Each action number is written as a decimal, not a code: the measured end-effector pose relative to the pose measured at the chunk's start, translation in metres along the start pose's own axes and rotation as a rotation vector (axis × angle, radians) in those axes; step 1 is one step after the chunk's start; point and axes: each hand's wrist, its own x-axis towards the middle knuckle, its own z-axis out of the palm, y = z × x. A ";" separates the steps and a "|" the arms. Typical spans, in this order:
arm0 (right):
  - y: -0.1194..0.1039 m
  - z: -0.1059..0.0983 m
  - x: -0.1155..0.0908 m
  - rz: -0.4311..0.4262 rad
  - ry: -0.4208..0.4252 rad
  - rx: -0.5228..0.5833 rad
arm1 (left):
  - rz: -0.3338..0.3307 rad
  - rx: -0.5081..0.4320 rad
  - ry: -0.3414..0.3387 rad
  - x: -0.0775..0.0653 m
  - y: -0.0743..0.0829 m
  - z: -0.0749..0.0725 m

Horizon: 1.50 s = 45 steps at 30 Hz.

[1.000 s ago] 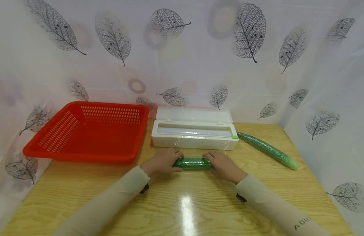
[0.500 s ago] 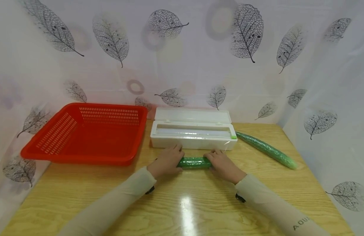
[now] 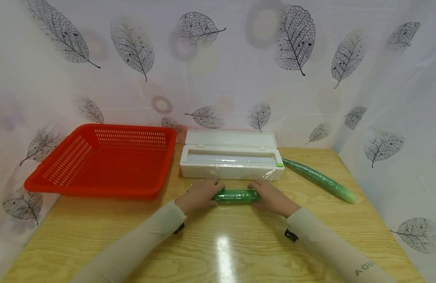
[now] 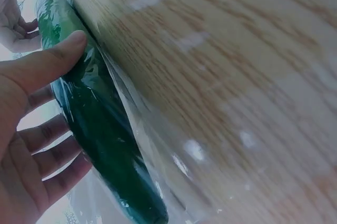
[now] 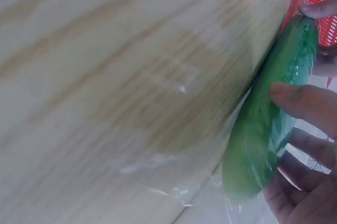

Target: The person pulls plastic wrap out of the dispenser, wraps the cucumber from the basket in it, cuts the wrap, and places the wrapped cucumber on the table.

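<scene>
A green cucumber (image 3: 235, 196) lies sideways on the table in front of the film box, covered in clear cling film (image 4: 152, 150). My left hand (image 3: 199, 195) grips its left part; in the left wrist view the thumb lies on top and the fingers reach round the far side. Toward the other end, my right hand (image 3: 273, 197) holds it the same way, thumb over the cucumber (image 5: 263, 118) in the right wrist view. Loose film spreads from the cucumber over the wood. Just behind stands the white cling film box (image 3: 232, 171), lid raised, its roll (image 3: 232, 158) showing inside.
A red plastic basket (image 3: 158, 188) stands at the left of the wooden table (image 3: 151, 251). Another film-wrapped cucumber (image 3: 320, 179) lies slantwise to the right of the box. A leaf-patterned sheet (image 3: 235, 86) hangs behind and at the sides.
My left hand has shifted slightly to the right along the cucumber since the first frame. My right hand and the cucumber have moved a little to the right in the last half second.
</scene>
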 end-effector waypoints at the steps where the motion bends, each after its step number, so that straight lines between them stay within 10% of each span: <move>1: 0.000 -0.001 -0.001 0.008 -0.003 0.005 | 0.007 0.002 0.010 0.000 0.000 0.000; 45: 0.003 0.000 -0.005 -0.043 0.106 -0.175 | 0.055 -0.048 0.014 0.005 -0.004 0.000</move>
